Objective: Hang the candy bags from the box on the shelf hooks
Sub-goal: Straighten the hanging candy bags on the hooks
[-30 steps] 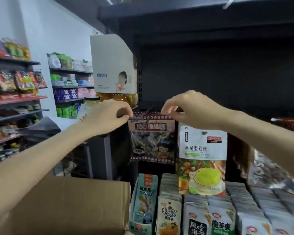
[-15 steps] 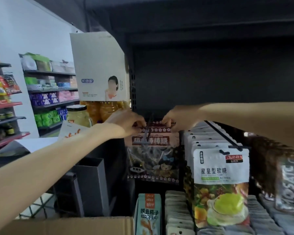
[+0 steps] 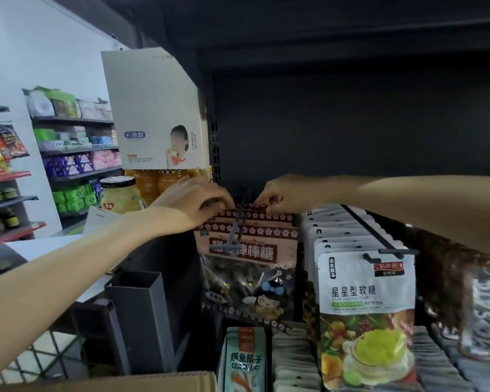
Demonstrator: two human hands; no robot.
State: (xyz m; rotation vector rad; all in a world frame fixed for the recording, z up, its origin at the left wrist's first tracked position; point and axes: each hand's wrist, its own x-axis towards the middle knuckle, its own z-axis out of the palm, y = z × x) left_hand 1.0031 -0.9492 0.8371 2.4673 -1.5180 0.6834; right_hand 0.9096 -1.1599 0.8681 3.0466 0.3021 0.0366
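My left hand [image 3: 194,203] had its fingers curled over the top left corner of the rearmost lollipop bag [image 3: 256,212], and my right hand [image 3: 285,195] pinched the top right corner of the same bag. Half a second earlier both hands were at about the same spot on that header strip, and a second before that they were reaching in from nearer me, so I had pushed the bag further back along the hook [image 3: 236,224]. The dark prong ran forward between my two hands and out over the front lollipop bag [image 3: 251,267], which hung below it with its red flowered header facing me. Whether the hole of the bag I held had fully cleared the tip I could not tell, since my fingers covered that part. I judged the hanging of this one nearly done, with only a last push and a release left. Just right of my right wrist hung a full row of star gummy bags [image 3: 365,301] on their own hook. At the bottom edge sat the cardboard box [image 3: 142,381], its inside out of sight, so I could not tell how many bags remained
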